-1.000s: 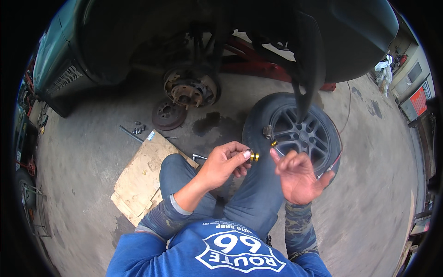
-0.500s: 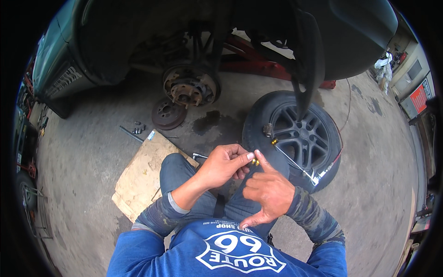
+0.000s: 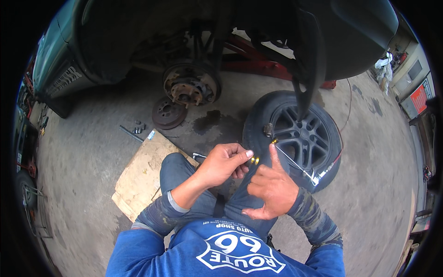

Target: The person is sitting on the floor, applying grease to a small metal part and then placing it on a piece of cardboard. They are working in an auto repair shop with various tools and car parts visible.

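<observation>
While the left hand (image 3: 224, 162) keeps a small brass-coloured fitting (image 3: 254, 160) pinched between thumb and fingertip over the lap, the right hand (image 3: 271, 190) has closed in from the right since a second ago, when it hung open and apart, palm up. Now its back faces the camera and its forefinger stands up just beside the fitting, touching or nearly touching it. Judged from that, the work has passed from holding the piece alone to bringing both hands onto it. The left grip is clamped on the fitting; the right grip cannot be told, since the curled fingers and palm face away and may or may not hold something.

A thin metal rod or cable (image 3: 295, 162) runs from near the forefinger's tip toward the right across the removed wheel (image 3: 295, 138) lying on the concrete floor; whether it joins the fitting is hidden behind the finger. The fitting itself is too small to make out in shape.

Farther off, the bare brake hub (image 3: 190, 87) shows under the raised car (image 3: 69, 69), with a brake drum (image 3: 169, 112) on the floor just near of it and a cardboard sheet (image 3: 140, 180) to the left of the knees. The car's upper body is cut off.
</observation>
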Action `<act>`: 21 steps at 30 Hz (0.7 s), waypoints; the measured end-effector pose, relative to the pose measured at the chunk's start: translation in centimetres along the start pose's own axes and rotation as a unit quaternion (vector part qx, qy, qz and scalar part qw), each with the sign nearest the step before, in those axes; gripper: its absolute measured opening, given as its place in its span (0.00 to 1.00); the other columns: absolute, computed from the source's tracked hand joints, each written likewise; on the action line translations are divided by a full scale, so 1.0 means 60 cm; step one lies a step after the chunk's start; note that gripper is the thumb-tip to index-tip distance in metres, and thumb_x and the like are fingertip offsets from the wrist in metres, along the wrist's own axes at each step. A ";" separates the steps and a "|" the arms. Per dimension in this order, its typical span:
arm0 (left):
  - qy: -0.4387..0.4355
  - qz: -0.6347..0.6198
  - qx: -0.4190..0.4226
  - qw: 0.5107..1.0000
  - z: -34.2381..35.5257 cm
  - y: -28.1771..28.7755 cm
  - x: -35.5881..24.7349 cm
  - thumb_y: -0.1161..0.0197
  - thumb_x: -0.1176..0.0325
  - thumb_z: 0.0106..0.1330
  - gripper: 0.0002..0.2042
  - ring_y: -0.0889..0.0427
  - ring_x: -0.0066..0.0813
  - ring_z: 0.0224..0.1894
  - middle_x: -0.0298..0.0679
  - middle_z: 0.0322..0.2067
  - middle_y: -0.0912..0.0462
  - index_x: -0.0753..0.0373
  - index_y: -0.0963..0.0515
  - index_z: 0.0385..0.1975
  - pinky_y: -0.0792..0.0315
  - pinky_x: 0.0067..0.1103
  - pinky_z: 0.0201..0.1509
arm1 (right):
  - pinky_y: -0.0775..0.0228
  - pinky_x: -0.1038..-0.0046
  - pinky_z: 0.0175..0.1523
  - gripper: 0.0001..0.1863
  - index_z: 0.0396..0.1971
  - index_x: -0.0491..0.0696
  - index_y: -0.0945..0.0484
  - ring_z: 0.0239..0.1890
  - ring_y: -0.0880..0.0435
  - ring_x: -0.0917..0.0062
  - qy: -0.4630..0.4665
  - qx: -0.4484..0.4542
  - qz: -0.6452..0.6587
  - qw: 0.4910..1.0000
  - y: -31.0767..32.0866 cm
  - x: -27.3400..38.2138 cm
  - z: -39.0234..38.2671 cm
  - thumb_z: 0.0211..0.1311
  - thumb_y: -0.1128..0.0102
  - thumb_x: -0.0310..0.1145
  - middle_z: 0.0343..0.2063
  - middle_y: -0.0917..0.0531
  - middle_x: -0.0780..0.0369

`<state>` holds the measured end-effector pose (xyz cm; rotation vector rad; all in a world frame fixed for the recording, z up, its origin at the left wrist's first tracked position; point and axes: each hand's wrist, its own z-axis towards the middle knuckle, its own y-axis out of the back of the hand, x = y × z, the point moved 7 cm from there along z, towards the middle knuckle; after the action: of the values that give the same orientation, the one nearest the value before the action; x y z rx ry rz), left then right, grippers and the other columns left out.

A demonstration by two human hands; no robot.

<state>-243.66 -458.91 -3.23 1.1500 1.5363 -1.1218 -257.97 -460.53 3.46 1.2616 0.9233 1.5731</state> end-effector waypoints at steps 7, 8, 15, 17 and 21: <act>0.006 0.044 -0.006 0.999 0.002 -0.002 -0.005 0.38 0.55 0.76 0.17 0.20 0.16 0.23 0.33 0.24 0.17 0.63 0.20 0.32 0.28 0.16 0.28 | 0.74 0.25 0.75 0.23 0.25 0.45 0.12 0.56 0.21 0.62 0.014 0.085 -0.016 0.996 -0.031 -0.004 0.000 0.46 0.28 0.53 0.24 0.16 0.64; 0.004 0.051 -0.007 0.999 0.003 -0.001 -0.006 0.38 0.55 0.76 0.17 0.21 0.16 0.23 0.33 0.24 0.17 0.63 0.20 0.32 0.28 0.16 0.28 | 0.74 0.25 0.76 0.23 0.25 0.45 0.12 0.56 0.21 0.61 0.017 0.087 -0.015 0.996 -0.033 -0.003 -0.001 0.46 0.28 0.53 0.24 0.16 0.64; 0.007 0.086 -0.008 0.996 0.011 -0.014 0.002 0.34 0.58 0.74 0.16 0.24 0.16 0.23 0.35 0.23 0.18 0.68 0.18 0.35 0.30 0.18 0.26 | 0.77 0.25 0.75 0.23 0.24 0.46 0.12 0.55 0.20 0.60 0.021 0.092 -0.019 0.995 -0.047 -0.004 0.003 0.48 0.27 0.55 0.22 0.16 0.64; 0.006 0.097 -0.006 0.995 0.011 -0.016 0.000 0.34 0.59 0.74 0.16 0.24 0.16 0.23 0.35 0.23 0.18 0.69 0.18 0.36 0.30 0.18 0.26 | 0.78 0.24 0.74 0.23 0.23 0.47 0.13 0.54 0.20 0.60 0.027 0.082 -0.018 0.996 -0.048 -0.005 0.004 0.49 0.27 0.55 0.21 0.17 0.64; 0.007 0.114 -0.008 0.993 0.011 -0.017 -0.002 0.34 0.58 0.74 0.16 0.24 0.15 0.24 0.34 0.24 0.17 0.68 0.18 0.36 0.30 0.17 0.27 | 0.78 0.26 0.75 0.24 0.23 0.47 0.13 0.56 0.20 0.59 0.020 0.097 -0.025 0.995 -0.057 -0.011 0.000 0.49 0.27 0.56 0.22 0.16 0.64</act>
<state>-244.57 -459.73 -3.10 1.2875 1.3820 -0.9485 -257.27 -460.02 0.06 1.3351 1.1468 1.5019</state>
